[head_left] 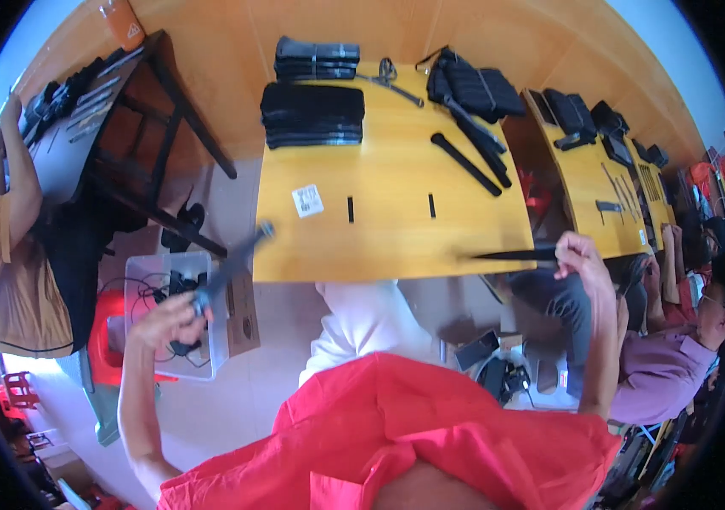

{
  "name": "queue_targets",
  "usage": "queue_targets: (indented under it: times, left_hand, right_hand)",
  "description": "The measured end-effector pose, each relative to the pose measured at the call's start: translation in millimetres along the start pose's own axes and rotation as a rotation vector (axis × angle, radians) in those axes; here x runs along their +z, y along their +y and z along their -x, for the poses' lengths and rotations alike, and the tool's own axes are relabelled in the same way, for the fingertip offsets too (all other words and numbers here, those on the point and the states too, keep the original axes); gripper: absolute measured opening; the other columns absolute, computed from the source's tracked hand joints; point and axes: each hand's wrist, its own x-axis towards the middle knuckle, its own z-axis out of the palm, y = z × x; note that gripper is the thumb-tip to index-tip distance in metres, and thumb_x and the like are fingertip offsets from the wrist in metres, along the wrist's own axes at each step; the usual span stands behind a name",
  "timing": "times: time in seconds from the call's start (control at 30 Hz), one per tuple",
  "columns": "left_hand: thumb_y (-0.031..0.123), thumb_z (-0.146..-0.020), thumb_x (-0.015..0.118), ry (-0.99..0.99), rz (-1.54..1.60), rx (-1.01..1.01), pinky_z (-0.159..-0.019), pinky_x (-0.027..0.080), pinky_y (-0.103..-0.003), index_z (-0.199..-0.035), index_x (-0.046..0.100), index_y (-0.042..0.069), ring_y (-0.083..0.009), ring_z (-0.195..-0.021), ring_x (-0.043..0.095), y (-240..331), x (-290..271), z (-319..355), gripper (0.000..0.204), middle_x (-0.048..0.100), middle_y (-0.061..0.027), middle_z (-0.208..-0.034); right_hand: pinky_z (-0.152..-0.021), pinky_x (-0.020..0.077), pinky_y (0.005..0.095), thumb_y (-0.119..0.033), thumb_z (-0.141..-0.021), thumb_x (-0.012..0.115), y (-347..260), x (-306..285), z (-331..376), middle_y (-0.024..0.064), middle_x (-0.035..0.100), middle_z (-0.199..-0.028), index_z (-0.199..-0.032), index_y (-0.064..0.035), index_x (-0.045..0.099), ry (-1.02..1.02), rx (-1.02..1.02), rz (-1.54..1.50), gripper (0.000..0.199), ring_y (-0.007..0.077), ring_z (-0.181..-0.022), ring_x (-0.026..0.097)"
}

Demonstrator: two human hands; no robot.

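Off the table's near left corner, my left hand (167,321) is closed around a long dark strip (237,262), blurred by motion, with a greyish end pointing up toward the table. At the near right corner, my right hand (579,255) pinches one end of a thin black strip (511,254), which stretches left over the table's near edge. Two short black strips (351,209) lie side by side on the yellow table (388,246), with a white printed card (308,201) to their left. Farther right rest long black strips (466,163).
Stacks of black folded goods (312,112) and a tied black bundle (475,85) stand at the table's back. A clear bin (209,361) of cables is on the floor at left. People sit at tables on both sides; another box (475,349) lies below right.
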Motion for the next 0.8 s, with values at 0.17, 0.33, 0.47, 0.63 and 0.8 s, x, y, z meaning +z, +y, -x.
queue_targets:
  times: [0.17, 0.33, 0.47, 0.63, 0.8]
  left_hand:
    - [0.034, -0.093, 0.048, 0.384, 0.01, 0.278, -0.055, 0.032, -0.021, -0.111, 0.056, 0.004, -0.0078, -0.062, 0.039, -20.7, 45.2, -70.1, 0.035, 0.043, 0.0016, -0.072]
    - [0.029, -0.093, 0.049, 0.545, 0.158, 0.374, -0.05, 0.032, -0.021, -0.11, 0.057, 0.003, -0.0046, -0.053, 0.037, -41.8, 79.7, -143.2, 0.032, 0.042, 0.0046, -0.067]
    - [0.027, -0.09, 0.054, 0.815, 0.007, 0.443, -0.051, 0.036, -0.024, -0.108, 0.058, 0.002, -0.007, -0.057, 0.043, -49.1, 92.5, -183.0, 0.031, 0.047, 0.0014, -0.067]
    - [0.022, -0.082, 0.063, 1.211, -0.871, 0.414, -0.063, 0.042, -0.039, -0.11, 0.053, -0.001, -0.0284, -0.07, 0.052, -65.7, 93.0, -192.8, 0.038, 0.052, -0.0149, -0.079]
    - [0.022, -0.08, 0.065, 1.387, -0.92, 0.356, -0.073, 0.046, -0.039, -0.112, 0.052, 0.0, -0.029, -0.084, 0.055, -34.7, 126.8, -178.0, 0.041, 0.053, -0.0151, -0.093]
  right_hand:
    - [-0.049, 0.0469, 0.0213, -0.001, -0.08, 0.06, -26.4, 45.8, -3.7, 0.0046, 0.057, -0.064, -0.075, 0.0024, 0.059, -0.126, -0.139, 0.192, 0.006, 0.0114, -0.053, 0.06]
    - [-0.049, 0.0478, 0.0228, 0.005, -0.076, 0.062, -54.2, 81.1, 5.9, 0.008, 0.06, -0.066, -0.078, 0.0072, 0.064, -0.024, -0.297, 0.479, 0.004, 0.0123, -0.056, 0.061]
    - [-0.05, 0.0471, 0.0232, 0.007, -0.075, 0.062, -49.3, 87.8, 9.9, 0.0091, 0.06, -0.068, -0.08, 0.0065, 0.065, 0.038, -0.451, 0.534, 0.006, 0.0136, -0.058, 0.061]
    - [-0.053, 0.0472, 0.025, 0.006, -0.072, 0.065, -41.6, 92.1, 12.9, 0.0107, 0.061, -0.071, -0.08, 0.0049, 0.065, 0.107, -0.635, 0.714, 0.008, 0.0172, -0.061, 0.062]
    - [-0.055, 0.049, 0.0282, 0.001, -0.07, 0.068, -41.5, 109.8, 16.4, 0.0107, 0.06, -0.071, -0.079, 0.0016, 0.067, 0.049, -0.784, 0.839, 0.009, 0.0233, -0.062, 0.061]
